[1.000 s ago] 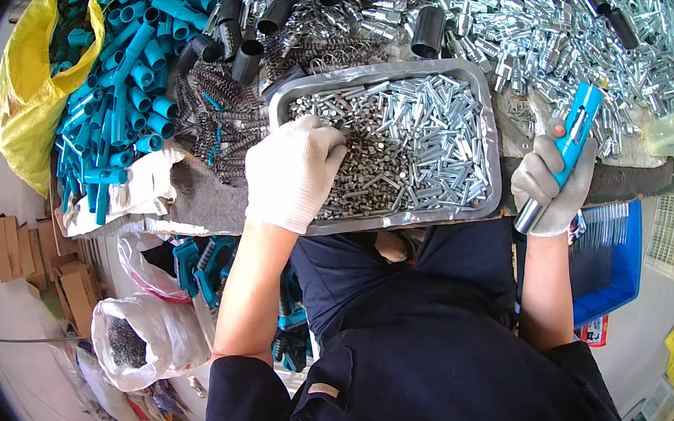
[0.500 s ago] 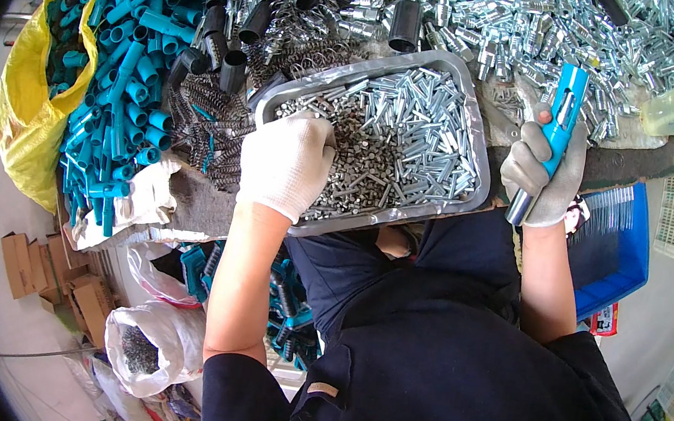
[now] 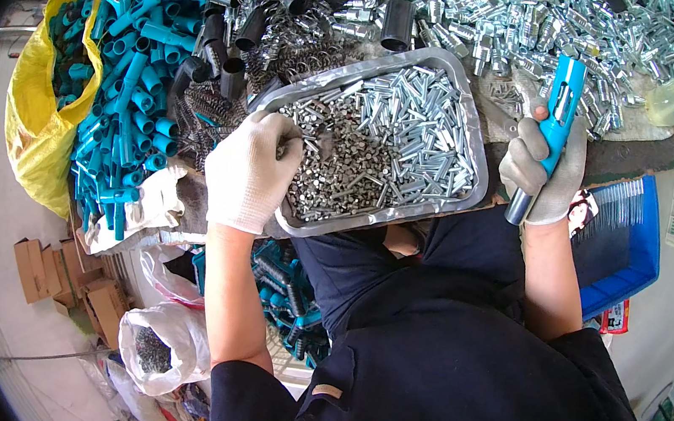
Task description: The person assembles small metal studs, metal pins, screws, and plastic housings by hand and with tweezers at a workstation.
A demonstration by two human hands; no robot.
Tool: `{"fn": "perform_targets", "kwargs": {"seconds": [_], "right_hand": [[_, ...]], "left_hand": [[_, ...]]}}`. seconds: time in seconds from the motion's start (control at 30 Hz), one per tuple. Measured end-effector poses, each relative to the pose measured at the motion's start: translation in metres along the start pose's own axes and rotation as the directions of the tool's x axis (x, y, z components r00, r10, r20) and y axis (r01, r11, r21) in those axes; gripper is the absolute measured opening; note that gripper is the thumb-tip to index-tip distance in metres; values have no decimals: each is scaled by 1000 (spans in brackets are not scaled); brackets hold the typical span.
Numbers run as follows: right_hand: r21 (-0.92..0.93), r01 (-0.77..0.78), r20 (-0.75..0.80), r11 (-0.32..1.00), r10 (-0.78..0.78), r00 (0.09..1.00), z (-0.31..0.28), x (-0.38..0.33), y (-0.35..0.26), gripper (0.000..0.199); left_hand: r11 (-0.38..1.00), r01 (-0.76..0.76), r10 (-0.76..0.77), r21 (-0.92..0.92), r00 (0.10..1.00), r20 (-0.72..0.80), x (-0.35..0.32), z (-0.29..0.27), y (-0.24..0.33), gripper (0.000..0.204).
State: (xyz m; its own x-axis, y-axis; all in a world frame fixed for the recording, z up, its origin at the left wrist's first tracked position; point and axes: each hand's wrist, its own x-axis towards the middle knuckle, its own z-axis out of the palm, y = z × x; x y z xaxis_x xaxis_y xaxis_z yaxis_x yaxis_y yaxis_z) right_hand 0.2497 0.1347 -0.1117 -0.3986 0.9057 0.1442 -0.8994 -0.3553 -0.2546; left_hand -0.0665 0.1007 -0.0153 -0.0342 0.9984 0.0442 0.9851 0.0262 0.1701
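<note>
My left hand (image 3: 249,169), in a white knit glove, reaches into the left side of a silver metal tray (image 3: 473,135) full of small shiny metal pins and bolts (image 3: 388,145); its fingers curl among the small parts, and what they pinch is hidden. My right hand (image 3: 542,174), in a grey glove, grips a teal plastic handle with a metal insert (image 3: 555,120), held upright just right of the tray.
Teal plastic tubes (image 3: 138,74) are heaped at the left beside a yellow sack (image 3: 33,128). Black sleeves (image 3: 232,35) and springs lie behind the tray, silver fittings (image 3: 532,23) at the back right. A blue crate (image 3: 634,250) stands at the right, a clear bag (image 3: 162,345) below.
My left hand has stayed in the tray's left side, working among the small parts. My right hand still holds the teal handle upright beside the tray. The camera view has shifted slightly.
</note>
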Motion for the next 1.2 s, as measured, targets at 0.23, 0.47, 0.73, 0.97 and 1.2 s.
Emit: {"fn": "perform_targets", "kwargs": {"seconds": [0.23,0.47,0.73,0.97,1.2], "right_hand": [[18,-9,30,1000,8,1000,2,2,0,52],[46,-19,65,999,16,998,0,3,0,52],[60,-22,46,998,19,999,1,2,1,52],[35,-15,24,999,14,1000,2,0,0,52],[27,57,-62,998,-55,997,8,2,5,47]], "left_hand": [[977,-203,205,61,978,-34,17,24,6,9],[906,-332,345,263,938,-4,27,28,7,4],[780,-457,426,427,888,173,42,22,10,5],[821,-506,479,266,863,163,39,14,-2,9],[970,-239,241,-35,957,161,17,-8,6,9]]}}
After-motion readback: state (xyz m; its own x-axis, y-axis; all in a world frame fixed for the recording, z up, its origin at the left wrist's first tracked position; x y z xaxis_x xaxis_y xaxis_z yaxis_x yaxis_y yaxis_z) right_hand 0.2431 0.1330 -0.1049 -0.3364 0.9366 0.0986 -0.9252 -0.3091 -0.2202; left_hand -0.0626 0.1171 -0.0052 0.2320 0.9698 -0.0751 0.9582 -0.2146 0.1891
